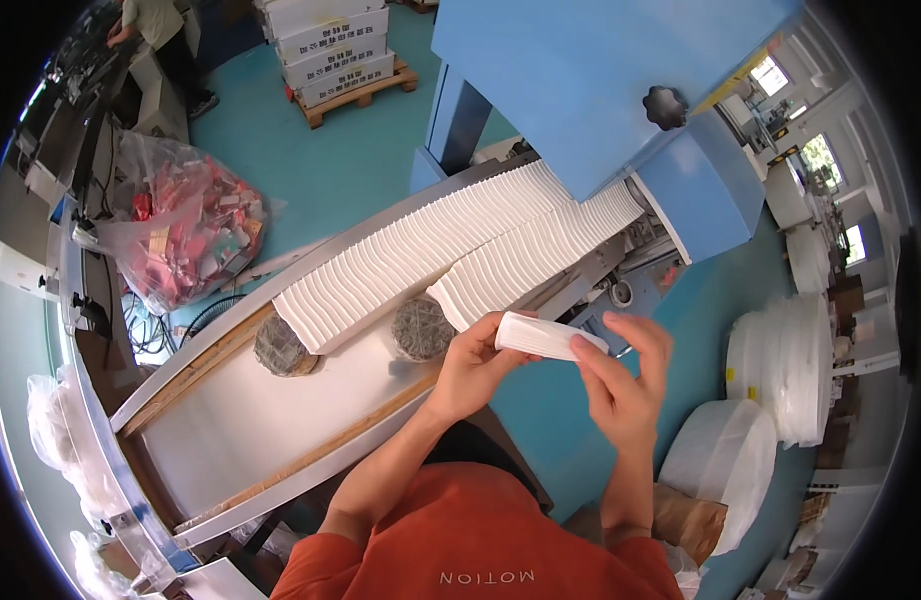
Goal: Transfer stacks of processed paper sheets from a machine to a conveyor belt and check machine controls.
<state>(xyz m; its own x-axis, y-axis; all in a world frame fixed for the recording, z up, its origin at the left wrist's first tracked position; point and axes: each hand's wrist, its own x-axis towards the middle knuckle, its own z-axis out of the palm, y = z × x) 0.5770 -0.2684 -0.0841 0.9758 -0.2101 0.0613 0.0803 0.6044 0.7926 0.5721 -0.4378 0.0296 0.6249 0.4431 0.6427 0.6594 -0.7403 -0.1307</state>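
Note:
Over the near edge of the conveyor, my left hand (pixel 473 368) is closed round one end of a small stack of thin white paper pieces (pixel 543 337). The stack is held level, its layered edges showing as fine lines. At its other end is my right hand (pixel 629 385), with one fingertip on the stack's near side and another finger raised past the end. Beyond the hands, two long rows of overlapping white paper pieces (pixel 411 255) lie on the conveyor (pixel 251 420). Against the front ends of the rows rest two round grey weights, a left one (pixel 284 346) and a right one (pixel 423 329).
A large blue machine (pixel 581 90) with a black knob (pixel 666 107) stands over the rows' far end. Left of the conveyor is a clear bag of red and white scraps (pixel 196 225). Boxes (pixel 331 50) sit on a wooden pallet (pixel 366 92). White wrapped rolls (pixel 726 465) stand at right. A person (pixel 161 30) is far left.

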